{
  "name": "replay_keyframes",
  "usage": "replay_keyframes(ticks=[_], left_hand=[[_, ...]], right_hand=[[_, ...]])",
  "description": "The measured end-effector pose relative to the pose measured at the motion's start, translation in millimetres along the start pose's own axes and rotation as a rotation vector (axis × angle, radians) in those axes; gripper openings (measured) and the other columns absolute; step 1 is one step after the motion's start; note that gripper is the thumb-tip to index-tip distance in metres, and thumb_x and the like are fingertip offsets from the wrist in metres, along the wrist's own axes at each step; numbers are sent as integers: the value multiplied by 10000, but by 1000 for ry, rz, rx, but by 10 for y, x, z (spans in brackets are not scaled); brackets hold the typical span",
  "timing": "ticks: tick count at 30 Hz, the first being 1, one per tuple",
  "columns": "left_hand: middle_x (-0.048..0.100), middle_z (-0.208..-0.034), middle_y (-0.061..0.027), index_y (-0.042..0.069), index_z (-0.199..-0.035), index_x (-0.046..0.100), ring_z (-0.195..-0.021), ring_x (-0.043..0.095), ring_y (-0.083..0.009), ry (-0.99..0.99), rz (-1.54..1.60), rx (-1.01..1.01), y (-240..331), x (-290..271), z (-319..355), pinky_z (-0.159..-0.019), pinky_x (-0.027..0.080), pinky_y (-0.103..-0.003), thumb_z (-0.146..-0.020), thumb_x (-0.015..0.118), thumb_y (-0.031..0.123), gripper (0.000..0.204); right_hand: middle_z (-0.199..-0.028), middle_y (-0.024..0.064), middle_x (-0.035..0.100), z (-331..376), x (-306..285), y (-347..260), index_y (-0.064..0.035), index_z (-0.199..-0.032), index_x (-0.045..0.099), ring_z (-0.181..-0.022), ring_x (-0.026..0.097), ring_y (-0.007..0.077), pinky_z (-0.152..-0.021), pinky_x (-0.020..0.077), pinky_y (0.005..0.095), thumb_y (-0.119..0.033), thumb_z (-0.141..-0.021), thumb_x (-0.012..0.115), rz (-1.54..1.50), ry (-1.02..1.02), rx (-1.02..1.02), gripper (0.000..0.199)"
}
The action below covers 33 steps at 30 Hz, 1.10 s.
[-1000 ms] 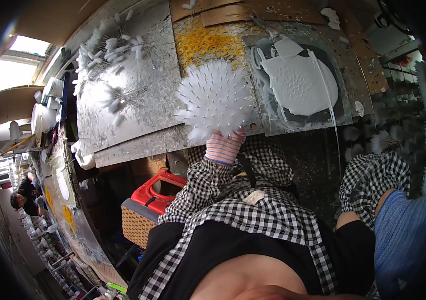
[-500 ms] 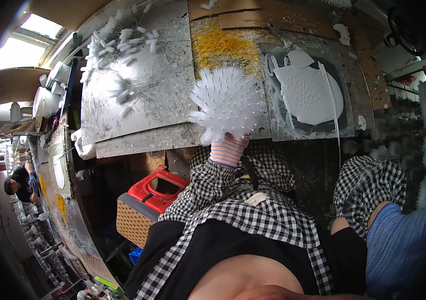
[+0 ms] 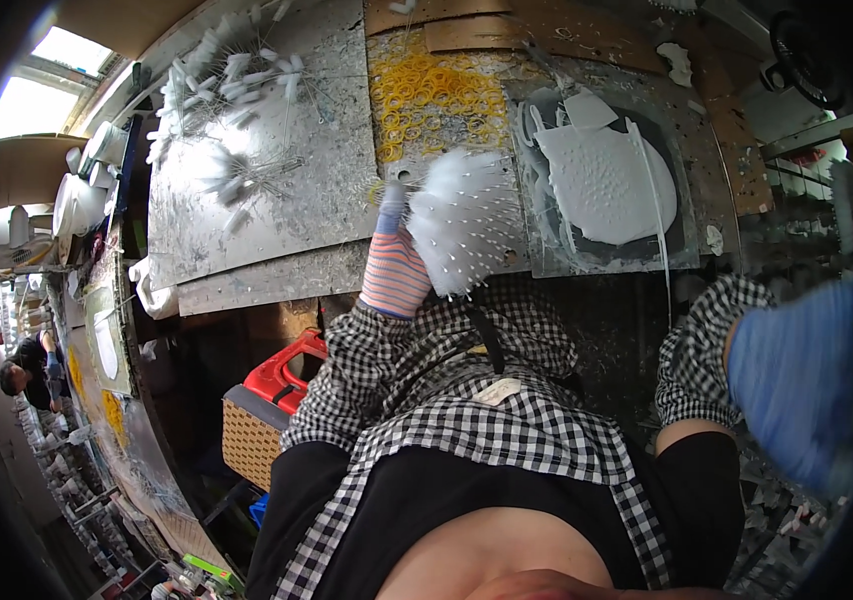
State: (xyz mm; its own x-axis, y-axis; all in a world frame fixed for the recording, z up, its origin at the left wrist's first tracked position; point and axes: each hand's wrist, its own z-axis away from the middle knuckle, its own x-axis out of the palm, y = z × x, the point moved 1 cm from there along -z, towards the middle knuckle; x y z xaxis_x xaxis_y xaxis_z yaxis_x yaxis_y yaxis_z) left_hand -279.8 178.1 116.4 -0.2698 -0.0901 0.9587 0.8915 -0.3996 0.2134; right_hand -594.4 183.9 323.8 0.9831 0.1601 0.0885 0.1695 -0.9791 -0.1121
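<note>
A bundle of white tube brushes fans out over the front edge of the bench, its small white tips turned to the right. My left hand, in a pink-and-blue striped glove, is closed around the bundle's wire stems with the thumb up. At the far right, away from the bench, my right hand wears a blue glove. Motion smears it, and its fingers are not clear. To the right of the bundle, a flat patch of white paste with a dimpled surface lies on a dark board.
Yellow rings are scattered behind the bundle. Loose white brushes lie on a metal sheet at left. A red plastic stool and a patterned box stand below the bench. Another person is at far left.
The bundle has tipped from facing up to facing right, showing its stems and my left thumb. My right hand has swung slightly up and outward at the right edge.
</note>
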Motion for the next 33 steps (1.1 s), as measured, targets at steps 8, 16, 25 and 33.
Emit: replay_keyframes(ticks=[8,16,25,33], left_hand=[[595,-1336,-264,-127,-1365,487,-1226,607,-371,169,-412,61,364,-225,-69,-1091,468,-520,-917,613,169,551],[605,-1135,-133,46,-1411,327,-987,656,-244,215,-847,296,419,36,-330,-872,574,-357,-830,595,-58,649],[633,-1076,-84,14,-1311,447,-975,641,-173,149,-1212,415,309,329,-691,-862,553,-299,-848,631,20,498],[670,-1128,-49,60,-1325,535,-991,665,-186,-285,-1864,587,145,442,-1457,-855,550,-322,-918,660,65,426]], right_hand=[[-1047,57,688,747,467,956,-25,-1172,667,-939,647,161,-841,538,329,-153,-961,643,-40,-387,715,248],[-914,65,610,1114,829,1182,-105,-1028,754,-949,599,257,-922,484,388,-200,-829,751,148,-1152,567,221],[-779,81,725,1438,635,1246,-144,-1010,757,-757,723,249,-760,595,409,-399,-861,674,604,-1196,858,307],[-946,122,750,1587,203,1485,-85,-1096,729,-887,728,260,-880,577,373,-394,-861,690,621,-970,964,391]])
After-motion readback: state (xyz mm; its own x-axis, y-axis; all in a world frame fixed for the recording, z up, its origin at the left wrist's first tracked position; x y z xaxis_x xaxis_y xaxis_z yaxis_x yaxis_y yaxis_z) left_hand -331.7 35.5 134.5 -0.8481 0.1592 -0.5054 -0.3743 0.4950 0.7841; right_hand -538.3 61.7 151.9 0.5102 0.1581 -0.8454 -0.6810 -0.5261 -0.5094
